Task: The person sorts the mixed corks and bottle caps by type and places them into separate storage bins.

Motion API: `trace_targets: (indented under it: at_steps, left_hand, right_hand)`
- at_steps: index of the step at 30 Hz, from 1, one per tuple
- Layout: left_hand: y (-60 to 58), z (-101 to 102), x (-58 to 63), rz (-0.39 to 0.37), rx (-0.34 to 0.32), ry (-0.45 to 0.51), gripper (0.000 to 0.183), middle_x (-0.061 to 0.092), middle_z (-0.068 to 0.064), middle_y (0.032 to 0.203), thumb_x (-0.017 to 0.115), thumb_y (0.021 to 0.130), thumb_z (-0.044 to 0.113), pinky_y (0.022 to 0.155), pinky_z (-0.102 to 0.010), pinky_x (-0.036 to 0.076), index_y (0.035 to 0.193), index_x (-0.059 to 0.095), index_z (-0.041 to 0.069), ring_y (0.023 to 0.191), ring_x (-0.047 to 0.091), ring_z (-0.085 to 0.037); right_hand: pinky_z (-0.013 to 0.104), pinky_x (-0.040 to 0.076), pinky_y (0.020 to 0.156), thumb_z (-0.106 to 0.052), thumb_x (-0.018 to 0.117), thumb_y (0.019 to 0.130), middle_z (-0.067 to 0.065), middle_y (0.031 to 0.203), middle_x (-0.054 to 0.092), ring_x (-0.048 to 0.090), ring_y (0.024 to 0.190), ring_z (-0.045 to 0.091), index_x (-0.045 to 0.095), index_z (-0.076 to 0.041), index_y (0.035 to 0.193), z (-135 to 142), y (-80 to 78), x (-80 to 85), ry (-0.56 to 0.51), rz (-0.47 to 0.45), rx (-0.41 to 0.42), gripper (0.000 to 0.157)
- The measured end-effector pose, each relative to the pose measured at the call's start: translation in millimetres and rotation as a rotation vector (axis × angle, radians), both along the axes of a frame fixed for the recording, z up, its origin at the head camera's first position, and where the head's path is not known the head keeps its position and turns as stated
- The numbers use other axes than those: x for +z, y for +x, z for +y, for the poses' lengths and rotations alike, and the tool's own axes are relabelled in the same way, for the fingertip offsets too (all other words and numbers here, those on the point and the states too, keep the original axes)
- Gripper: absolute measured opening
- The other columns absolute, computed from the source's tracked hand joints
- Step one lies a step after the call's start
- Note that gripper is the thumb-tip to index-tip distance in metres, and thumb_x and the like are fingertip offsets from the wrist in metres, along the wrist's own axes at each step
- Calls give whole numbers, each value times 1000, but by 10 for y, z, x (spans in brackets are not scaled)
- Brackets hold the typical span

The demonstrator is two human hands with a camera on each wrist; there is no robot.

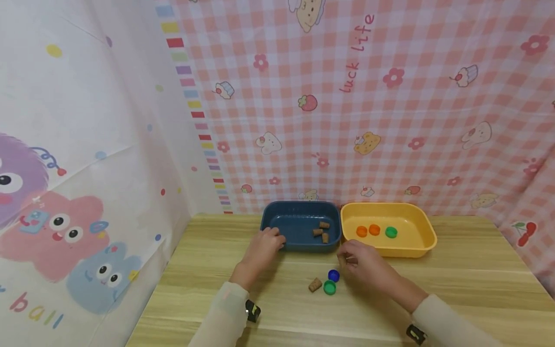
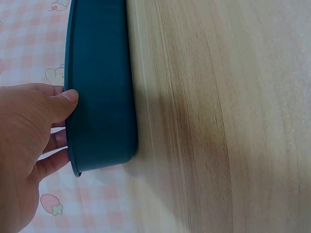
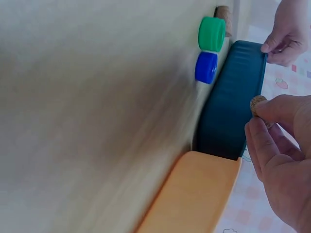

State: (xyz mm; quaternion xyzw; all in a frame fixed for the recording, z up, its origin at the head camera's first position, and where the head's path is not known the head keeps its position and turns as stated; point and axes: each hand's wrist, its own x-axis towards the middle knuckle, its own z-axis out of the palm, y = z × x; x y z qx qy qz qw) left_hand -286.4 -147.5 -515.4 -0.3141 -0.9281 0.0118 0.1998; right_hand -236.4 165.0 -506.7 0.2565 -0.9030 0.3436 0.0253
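Cork (image 3: pixel 257 104) pinched in the right hand (image 3: pixel 287 171) points nearly end-on in its wrist view, long axis foreshortened.

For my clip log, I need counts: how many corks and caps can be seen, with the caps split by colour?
Corks: 5 (3 in the blue tray, 1 on the table, 1 in the right hand)
Orange caps: 2 (both in the yellow tray)
Green caps: 2 (1 in the yellow tray, 1 on the table)
Blue cap: 1 (on the table)
Total: 10
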Motion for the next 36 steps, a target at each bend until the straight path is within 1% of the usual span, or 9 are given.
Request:
trace_targets:
  at_steps: [3,7,12,15,21,25,31,33,36]
  left_hand:
    - [-2,3,5,1,2,-2,4,64,1,85,76,94,20,69,-32,53,93,79,18,75,60,-18]
    - [-2,9,11,0,3,-2,5,64,1,85,75,94,19,68,-31,53,93,80,19,75,60,-18]
    - [2,14,18,1,0,-1,6,64,1,85,74,95,19,68,-31,53,93,80,19,75,60,-18]
    - [2,17,23,2,1,-1,6,64,1,84,74,95,19,69,-31,53,92,80,19,75,60,-18]
    - [0,17,33,9,-9,6,5,64,0,83,76,94,18,68,-32,53,90,79,19,74,60,-19]
    - [-4,14,33,6,-6,1,5,64,0,83,76,94,18,69,-32,53,91,79,19,74,61,-19]
    - [-10,6,29,-6,1,-14,5,63,0,84,75,94,18,69,-32,53,92,79,18,75,61,-19]
    - [-6,6,32,-8,1,-17,5,63,0,84,75,94,18,69,-32,53,93,80,18,75,60,-19]
    - [-1,10,38,-8,5,-16,5,63,0,83,75,94,18,68,-31,54,93,80,18,74,61,-19]
  right_hand:
    - [28,61,80,2,76,88,-1,102,70,68,94,15,74,-15,103,-3,-75,30,37,58,13,23]
    - [31,61,82,1,81,86,1,105,70,64,90,15,73,-13,108,-10,-170,91,69,87,18,27]
    - [33,60,83,1,82,84,1,103,68,62,89,15,72,-12,109,-50,-298,194,102,92,5,30]
    - [35,60,84,3,81,84,1,101,67,60,88,14,72,-11,108,-77,-388,244,114,75,-4,29]
    - [39,61,84,7,79,84,6,100,68,62,88,20,73,-5,110,-116,-561,317,121,81,12,30]
    - [40,60,85,7,78,85,5,100,70,61,88,20,73,-4,112,-150,-659,338,140,69,5,30]
    - [35,57,79,7,76,84,2,93,69,56,81,16,74,-4,107,-192,-801,319,182,120,27,25]
    - [35,55,78,7,76,85,2,93,69,55,79,15,74,-4,107,-202,-841,311,193,105,26,25]
    - [36,57,81,7,74,86,5,98,70,56,81,16,74,-3,109,-221,-899,310,212,67,19,25]
